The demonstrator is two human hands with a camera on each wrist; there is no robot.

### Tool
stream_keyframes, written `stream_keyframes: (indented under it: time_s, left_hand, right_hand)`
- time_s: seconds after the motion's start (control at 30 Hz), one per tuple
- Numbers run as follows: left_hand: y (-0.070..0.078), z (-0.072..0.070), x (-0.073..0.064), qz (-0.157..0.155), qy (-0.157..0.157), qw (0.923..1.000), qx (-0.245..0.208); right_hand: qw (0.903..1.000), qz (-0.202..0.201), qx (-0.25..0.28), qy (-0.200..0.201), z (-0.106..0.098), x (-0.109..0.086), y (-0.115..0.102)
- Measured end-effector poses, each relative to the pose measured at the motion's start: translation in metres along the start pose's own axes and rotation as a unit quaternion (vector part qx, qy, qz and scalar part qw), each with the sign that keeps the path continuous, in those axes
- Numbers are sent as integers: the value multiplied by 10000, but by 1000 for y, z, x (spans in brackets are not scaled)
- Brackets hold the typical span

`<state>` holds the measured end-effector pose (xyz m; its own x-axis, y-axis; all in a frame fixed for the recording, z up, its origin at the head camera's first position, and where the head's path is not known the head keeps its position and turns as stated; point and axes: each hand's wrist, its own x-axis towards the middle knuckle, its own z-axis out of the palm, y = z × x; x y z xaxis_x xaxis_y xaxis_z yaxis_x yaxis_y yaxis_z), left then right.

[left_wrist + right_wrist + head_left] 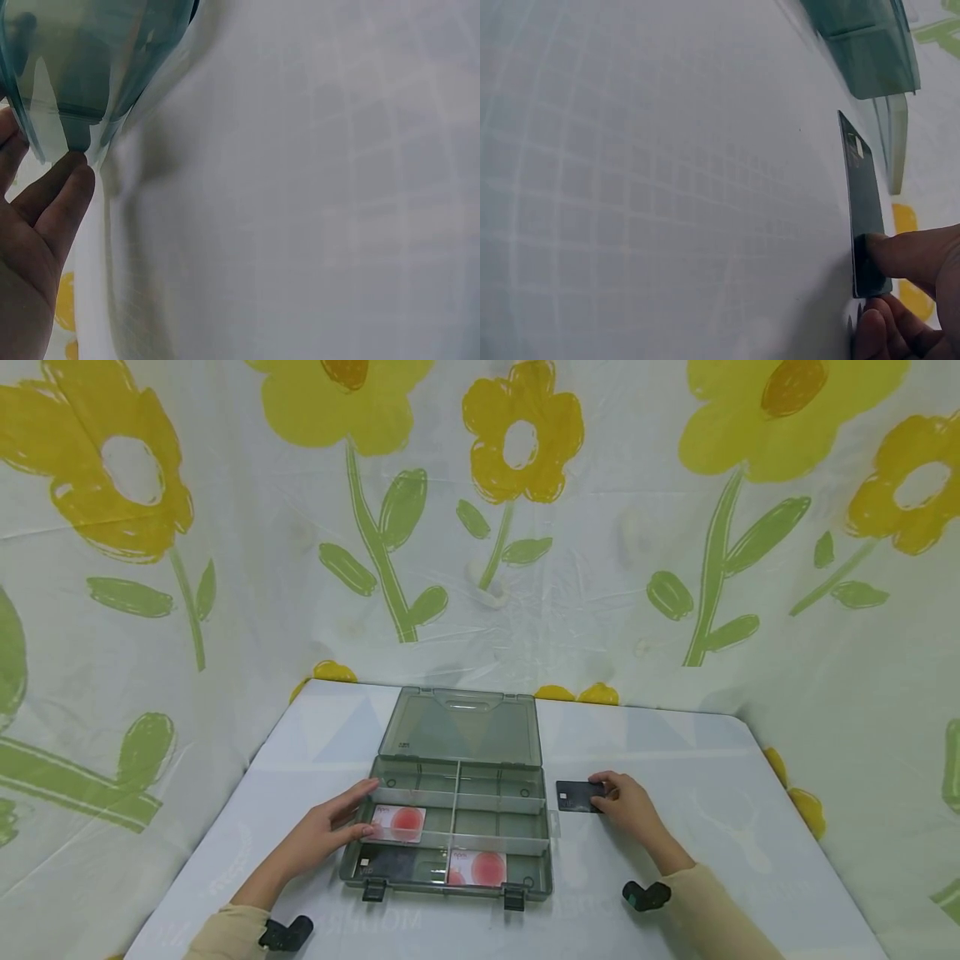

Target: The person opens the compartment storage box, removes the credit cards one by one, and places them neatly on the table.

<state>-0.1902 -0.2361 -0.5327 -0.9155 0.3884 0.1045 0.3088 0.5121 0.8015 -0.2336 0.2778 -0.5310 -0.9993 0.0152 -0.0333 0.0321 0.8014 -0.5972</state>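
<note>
A greenish see-through compartment box (454,799) lies on the table with its lid (461,727) folded back. Inside, one pink-and-white card (400,823) sits in the middle left compartment and another pink-and-white card (477,867) in the front right one. The front left compartment holds a black card (386,862). My left hand (330,827) rests against the box's left side, fingers extended; the left wrist view shows its fingertips at the wall. To the right of the box, my right hand (628,806) pinches the right end of a second black card (864,202), close to the table top.
The white table (675,760) has rounded corners and faint printing. A flower-printed curtain (585,568) stands behind it and along both sides. Two latches (513,900) stick out at the box's front edge. Black bands with small devices (647,896) are worn at both wrists.
</note>
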Motion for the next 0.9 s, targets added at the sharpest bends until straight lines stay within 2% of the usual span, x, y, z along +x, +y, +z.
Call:
stream_keyframes:
  time_s: [0.17, 0.4, 0.9]
  left_hand:
    - [0, 0, 0, -6, 15, 10000, 34]
    - [-1, 0, 0, 20, 44, 10000, 30]
    - [0, 0, -1, -19, 16, 10000, 21]
  right_hand:
    - [9998, -121, -141, 83, 1, -1, -1]
    - [9999, -6, -124, 79, 1, -2, -2]
    - [9997, -32, -116, 194, 1, -4, -1]
